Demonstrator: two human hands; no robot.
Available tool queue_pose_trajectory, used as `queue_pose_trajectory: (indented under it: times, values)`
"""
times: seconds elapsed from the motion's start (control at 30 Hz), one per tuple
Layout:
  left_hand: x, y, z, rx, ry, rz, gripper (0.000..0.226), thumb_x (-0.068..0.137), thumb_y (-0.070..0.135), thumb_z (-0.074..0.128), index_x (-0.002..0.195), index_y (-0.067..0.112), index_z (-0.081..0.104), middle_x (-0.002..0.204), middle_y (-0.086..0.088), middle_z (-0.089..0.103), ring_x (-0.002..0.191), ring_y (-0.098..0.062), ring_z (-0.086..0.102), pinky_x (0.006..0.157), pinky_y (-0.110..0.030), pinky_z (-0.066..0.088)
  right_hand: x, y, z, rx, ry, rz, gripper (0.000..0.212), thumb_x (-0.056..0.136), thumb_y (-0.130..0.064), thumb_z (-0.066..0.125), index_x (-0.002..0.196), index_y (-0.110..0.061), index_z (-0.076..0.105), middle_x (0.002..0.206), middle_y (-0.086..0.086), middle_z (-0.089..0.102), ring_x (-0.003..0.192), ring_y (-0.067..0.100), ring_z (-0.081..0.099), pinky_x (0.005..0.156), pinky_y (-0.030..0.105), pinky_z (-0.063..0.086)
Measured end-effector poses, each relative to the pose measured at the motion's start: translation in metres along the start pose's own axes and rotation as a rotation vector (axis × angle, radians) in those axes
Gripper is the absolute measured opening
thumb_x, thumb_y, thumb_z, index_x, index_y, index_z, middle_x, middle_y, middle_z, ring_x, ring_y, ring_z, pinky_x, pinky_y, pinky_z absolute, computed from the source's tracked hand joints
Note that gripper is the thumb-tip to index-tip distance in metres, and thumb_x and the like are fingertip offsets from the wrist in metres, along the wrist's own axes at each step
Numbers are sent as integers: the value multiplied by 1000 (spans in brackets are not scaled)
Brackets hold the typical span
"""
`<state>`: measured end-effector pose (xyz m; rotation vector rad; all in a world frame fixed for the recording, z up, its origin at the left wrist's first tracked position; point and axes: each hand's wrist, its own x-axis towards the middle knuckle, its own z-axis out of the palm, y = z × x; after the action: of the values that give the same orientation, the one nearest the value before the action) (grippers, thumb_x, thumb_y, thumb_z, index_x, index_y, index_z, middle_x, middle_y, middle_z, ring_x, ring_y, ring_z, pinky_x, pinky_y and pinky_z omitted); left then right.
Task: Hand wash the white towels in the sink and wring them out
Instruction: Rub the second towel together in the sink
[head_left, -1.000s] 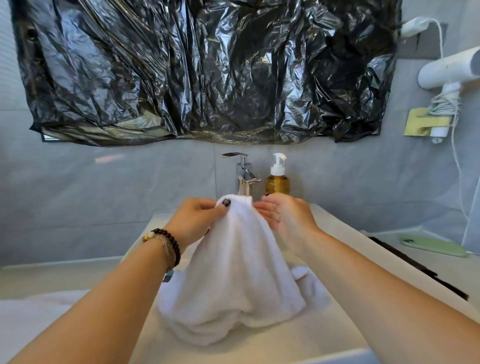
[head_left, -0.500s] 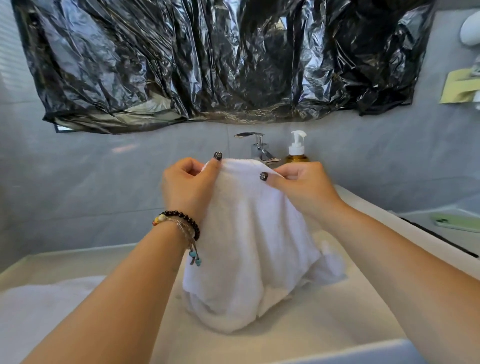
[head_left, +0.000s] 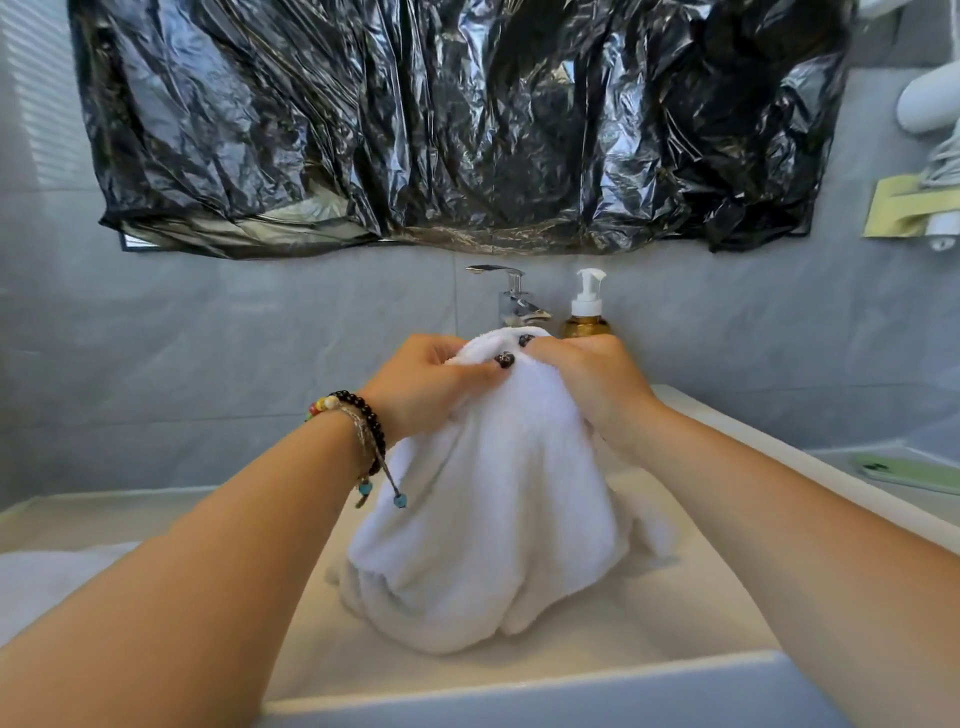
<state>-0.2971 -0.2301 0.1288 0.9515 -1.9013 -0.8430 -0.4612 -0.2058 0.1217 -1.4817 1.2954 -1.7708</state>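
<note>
both hands bunch the top of the white fluffy terry towel (head_left: 493, 499), which hangs from them down into the pale rectangular sink basin (head_left: 691, 618), its lower folds resting on the basin floor. the left hand (head_left: 423, 389) pinches the cloth between thumb and curled fingers; the right hand (head_left: 592, 379) has its fingers curled round the same gathered edge, so each grip is pressed tight on the towel, the two hands almost touching.

the step looks like rubbing or gathering before a wring. to do it well, keep the bunch over the basin, below the chrome tap (head_left: 511, 299), so that drips fall inside. work cloth against cloth in short strokes, then feed fresh lengths up from the heap. for wringing, slide the hands apart first; twisting with the hands this close would squeeze only the top. mind the amber pump soap bottle (head_left: 586, 312) just behind the right hand.
</note>
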Motion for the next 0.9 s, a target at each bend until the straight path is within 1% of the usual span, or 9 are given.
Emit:
queue_pose_trajectory:
  times: [0.13, 0.2, 0.3, 0.37, 0.43, 0.53, 0.67, 0.73, 0.9]
  values:
    - [10, -4, -11, -162, 217, 45, 27, 93, 26, 59, 99, 1, 64, 86, -8, 57, 78, -19, 52, 68, -31, 43, -1, 6, -10, 172, -396, 116, 28, 76, -24, 79, 67, -14, 54, 71, 8, 55, 64, 22, 52, 58, 31, 38]
    - [11, -7, -15, -119, 254, 77, 30, 90, 25, 58, 102, -2, 63, 88, -9, 59, 79, -19, 54, 73, -36, 44, -4, 12, -7, 85, -454, 68, 17, 81, -18, 75, 79, -14, 58, 81, 9, 63, 73, 25, 60, 66, 38, 46]
    - [11, -8, -6, 73, 296, 139, 23, 95, 19, 59, 91, -4, 64, 78, -8, 57, 71, -17, 48, 66, -32, 41, -7, 11, 2, -265, -329, -91, 22, 89, -16, 63, 71, -8, 53, 67, 1, 53, 61, 14, 49, 58, 30, 39]
    - [10, -2, 1, 132, 336, 149, 26, 94, 23, 61, 77, 3, 61, 68, -2, 51, 63, -15, 42, 57, -28, 35, -7, 2, 4, -263, -146, -123, 45, 93, -20, 57, 55, -16, 34, 55, -1, 30, 53, 14, 28, 52, 29, 21]
    - [10, 2, 6, 127, 341, 122, 35, 94, 31, 63, 65, 13, 54, 62, 2, 47, 57, -12, 39, 50, -25, 32, -8, -4, 3, -142, -22, -111, 53, 92, -30, 60, 51, -20, 29, 54, -1, 26, 52, 16, 26, 51, 29, 20]
    - [9, 1, 14, 66, 341, 79, 42, 94, 41, 61, 63, 15, 51, 62, 2, 47, 57, -13, 40, 54, -26, 34, -16, -6, 0, -24, -92, -44, 49, 84, -34, 71, 54, -13, 39, 54, -1, 37, 51, 14, 37, 49, 24, 29]
    - [9, -4, 11, -26, 311, 150, 23, 97, 23, 58, 86, 3, 65, 78, -5, 61, 72, -19, 53, 68, -32, 45, -18, -1, -5, -24, -295, 0, 19, 81, -17, 76, 90, -6, 63, 74, -2, 65, 68, 12, 62, 61, 24, 48]
    - [9, -5, 7, 28, 297, 164, 9, 96, 13, 57, 89, 9, 62, 81, -1, 61, 75, -18, 54, 67, -30, 45, -15, 3, -4, -93, -283, -40, 7, 87, -12, 69, 87, -10, 62, 70, -4, 62, 62, 9, 58, 55, 22, 44]
    - [9, -2, 8, 77, 312, 141, 25, 94, 28, 63, 92, 4, 67, 79, -4, 61, 69, -17, 54, 65, -29, 45, -9, 1, 4, -272, -116, -170, 47, 92, -13, 55, 53, -21, 28, 51, -8, 24, 48, 9, 21, 47, 26, 15]
